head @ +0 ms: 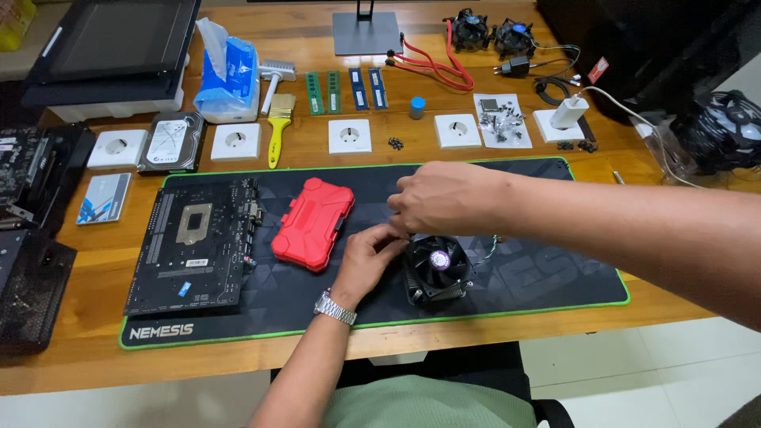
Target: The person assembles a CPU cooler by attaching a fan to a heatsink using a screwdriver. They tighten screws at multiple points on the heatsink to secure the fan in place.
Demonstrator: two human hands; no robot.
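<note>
Hands (369, 257) (444, 196) touch black cooler fan (437, 269) on mat (547, 277).

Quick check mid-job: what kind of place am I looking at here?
Probably a home or small-shop PC-building bench: a wooden desk with a motherboard on a black mat, RAM sticks laid out, and both hands on a CPU cooler.

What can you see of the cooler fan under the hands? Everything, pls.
The cooler fan is a round black unit, fan side up, with dark blades around a pale purple hub sticker and metal fins below. It sits flat on the black, green-edged desk mat, right of the red case. A thin cable trails from its right side. The left hand touches its upper left edge; the right hand hovers above that edge, contact unclear.
</note>
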